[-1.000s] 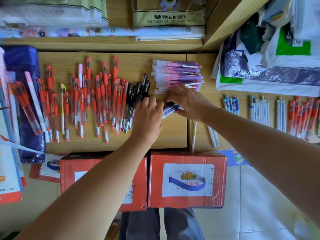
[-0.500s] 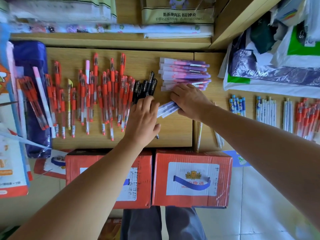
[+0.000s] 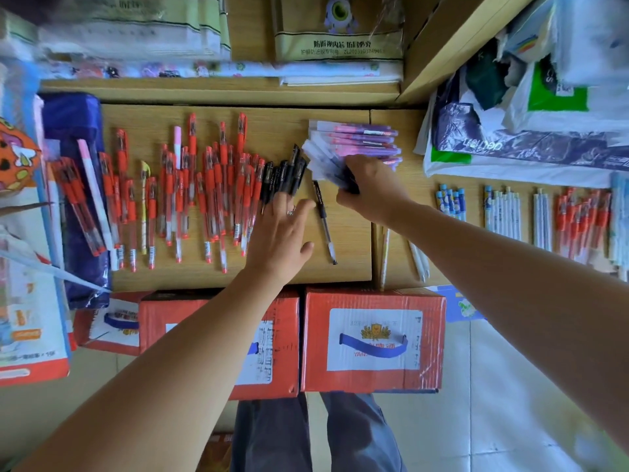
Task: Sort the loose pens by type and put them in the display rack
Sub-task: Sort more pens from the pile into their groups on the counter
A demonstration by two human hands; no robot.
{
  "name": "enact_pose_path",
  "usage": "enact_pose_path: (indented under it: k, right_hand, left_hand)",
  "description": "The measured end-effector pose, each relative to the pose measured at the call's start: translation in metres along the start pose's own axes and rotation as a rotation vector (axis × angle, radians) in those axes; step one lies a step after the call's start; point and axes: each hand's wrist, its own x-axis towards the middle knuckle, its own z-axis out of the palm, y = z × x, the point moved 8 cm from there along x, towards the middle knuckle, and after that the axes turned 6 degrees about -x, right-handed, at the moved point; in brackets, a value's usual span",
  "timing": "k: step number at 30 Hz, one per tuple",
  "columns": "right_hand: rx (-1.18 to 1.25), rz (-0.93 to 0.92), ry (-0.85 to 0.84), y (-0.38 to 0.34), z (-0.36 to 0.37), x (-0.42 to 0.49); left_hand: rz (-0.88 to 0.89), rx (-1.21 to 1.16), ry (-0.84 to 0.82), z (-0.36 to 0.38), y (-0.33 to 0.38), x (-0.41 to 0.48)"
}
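Most pens lie sorted on the shelf (image 3: pixel 347 243) — red pens (image 3: pixel 211 185), black pens (image 3: pixel 286 172), a purple stack (image 3: pixel 357 136). Your right hand (image 3: pixel 374 189) grips a purple bundle (image 3: pixel 323 161) beside that stack; your left hand (image 3: pixel 282 233) rests flat, fingers straight, on the black pens. One stray pen (image 3: pixel 323 216) waits — racking looks unstarted.

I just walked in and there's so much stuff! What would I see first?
The big crowd of red pens spread over the left of the wooden table jumps out first. To their right, the right hand grips a bunch of purple pens near the purple pile at the back, while the left hand lies flat by the black pens. Two red boxes sit below the table.
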Motion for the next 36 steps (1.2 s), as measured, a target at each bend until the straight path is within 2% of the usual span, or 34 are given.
enact_pose_path:
  k: [2,5,7,14,19,23,31,36]
  right_hand:
    - [0.093,0.111,-0.05,0.007,0.007,-0.01]
    - [0.066,0.234,-0.133,0.019,0.023,-0.032]
    - [0.078,0.32,-0.157,0.029,0.036,-0.047]
    - [0.146,0.516,-0.192,0.033,0.076,-0.074]
    - [0.109,0.545,-0.055,0.025,0.073,-0.076]
    - [0.188,0.53,0.031,0.026,0.07,-0.081]
    - [0.332,0.537,0.073,0.038,0.075,-0.08]
    - [0.367,0.557,0.111,0.043,0.074,-0.08]
  left_hand:
    - [0.063,0.015,-0.114,0.011,0.01,-0.003]
    - [0.157,0.06,-0.196,0.024,0.026,-0.007]
    - [0.179,0.084,-0.201,0.031,0.033,-0.007]
    - [0.08,0.137,-0.123,0.025,0.014,-0.014]
    - [0.084,0.147,-0.133,0.023,0.006,-0.018]
    - [0.115,0.101,-0.116,0.026,0.013,-0.016]
    - [0.098,0.001,-0.153,0.037,0.019,-0.009]
    - [0.1,0.017,-0.137,0.036,0.021,-0.007]
